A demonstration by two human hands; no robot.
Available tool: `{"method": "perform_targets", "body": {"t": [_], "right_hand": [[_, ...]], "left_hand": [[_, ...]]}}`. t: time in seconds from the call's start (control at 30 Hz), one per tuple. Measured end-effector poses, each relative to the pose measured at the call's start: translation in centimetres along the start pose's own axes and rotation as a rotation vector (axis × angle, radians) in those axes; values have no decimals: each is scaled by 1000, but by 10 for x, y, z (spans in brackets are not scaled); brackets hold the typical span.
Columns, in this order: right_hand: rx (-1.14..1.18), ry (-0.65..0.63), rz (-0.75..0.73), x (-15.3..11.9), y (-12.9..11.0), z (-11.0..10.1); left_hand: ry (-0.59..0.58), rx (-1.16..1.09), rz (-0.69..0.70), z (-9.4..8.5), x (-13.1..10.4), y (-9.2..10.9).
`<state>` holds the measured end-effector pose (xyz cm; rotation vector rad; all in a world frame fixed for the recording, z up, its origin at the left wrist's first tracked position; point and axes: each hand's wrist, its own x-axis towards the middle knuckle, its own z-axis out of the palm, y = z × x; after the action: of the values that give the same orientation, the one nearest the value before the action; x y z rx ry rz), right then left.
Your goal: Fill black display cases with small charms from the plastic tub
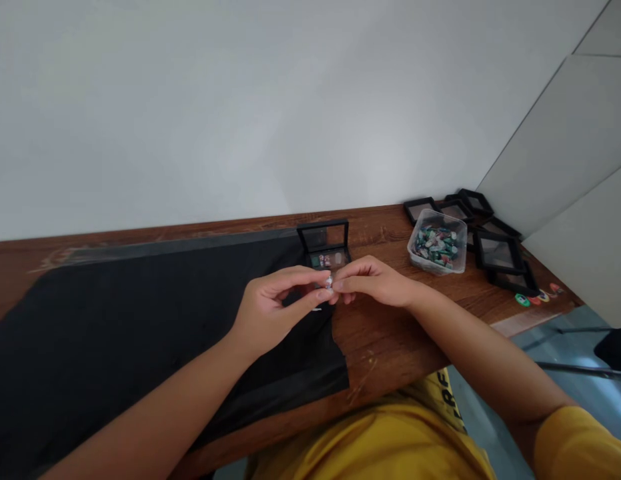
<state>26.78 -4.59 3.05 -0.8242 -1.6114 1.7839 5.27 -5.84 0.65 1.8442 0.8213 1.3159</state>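
A small whitish piece with coloured marks (329, 283) is pinched between my two hands; its kind is too small to make out. My left hand (273, 303) grips it from the left with thumb and fingertips. From the right, my right hand (373, 283) closes thumb and forefinger on its other side. Just behind the hands stands a black display frame (323, 225), opened like a book with its lid upright. Several small pieces (324, 260) lie in the frame's lower half, partly hidden by my fingers. A thin white scrap (317, 309) rests below my left fingertips.
A clear plastic tub (437, 243) of many small coloured pieces stands to the right. Several black frames (497, 252) are piled beyond it. Round coloured items (523, 300) lie near the right edge. Black sheeting (140, 333) covers the left of the wooden table (390, 340), which meets a white wall.
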Motion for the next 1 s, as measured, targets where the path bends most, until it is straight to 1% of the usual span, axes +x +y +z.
{"method": "perform_targets", "body": {"t": [0.17,0.37,0.57,0.67,0.8,1.0], "right_hand": [[9,-6,-11,1,2,1],[-60,14,-58,2,1,1],[-79,30,-65,2,2,0],[-96,51,-97,3,3,1],[-107,54,-165,3,2,1],[-68,6,-151,2,0,2]], "left_hand": [[-44,56,115,-1,1,1],[-56,128,173,-3,3,1],[-33,204,284,-2,4,4],[-19,225,329,-1,5,6],[-14,229,345,-2,5,5],[-26,229,350,-2,4,6]]}}
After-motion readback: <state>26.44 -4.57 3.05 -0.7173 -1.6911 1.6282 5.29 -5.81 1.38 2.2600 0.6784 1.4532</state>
